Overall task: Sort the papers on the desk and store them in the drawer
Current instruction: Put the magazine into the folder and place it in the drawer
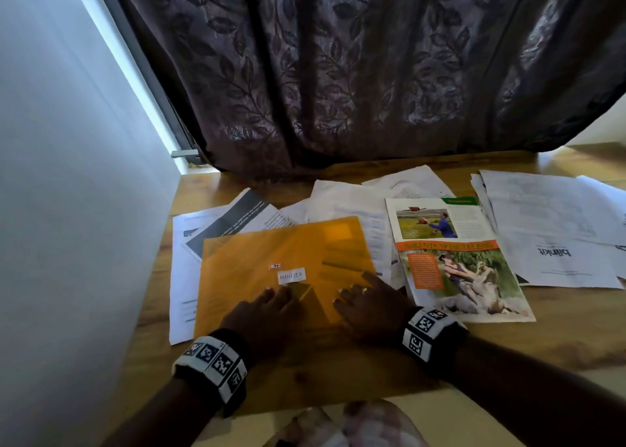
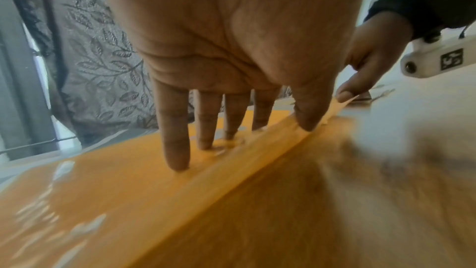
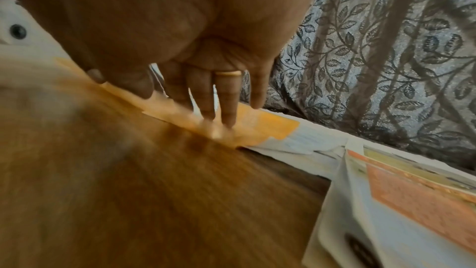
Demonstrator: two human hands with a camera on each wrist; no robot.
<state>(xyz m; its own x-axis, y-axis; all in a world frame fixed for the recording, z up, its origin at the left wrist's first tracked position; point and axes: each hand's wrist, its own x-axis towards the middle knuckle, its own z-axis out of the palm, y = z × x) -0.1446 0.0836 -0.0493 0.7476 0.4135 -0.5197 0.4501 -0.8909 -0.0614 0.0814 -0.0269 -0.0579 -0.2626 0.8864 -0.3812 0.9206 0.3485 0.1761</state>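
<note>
An orange see-through folder with a small white label lies on the wooden desk over scattered white sheets. My left hand presses straight fingers on its near part, as the left wrist view shows: left hand, folder. My right hand lies beside it on the folder's right part, fingers straight, thumb at a raised orange edge. In the right wrist view the right hand touches the folder. No drawer is in view.
A colour magazine lies right of the folder, also in the right wrist view as the magazine. More white papers spread at the right and behind. A dark leaf-patterned curtain hangs behind the desk; a white wall bounds its left.
</note>
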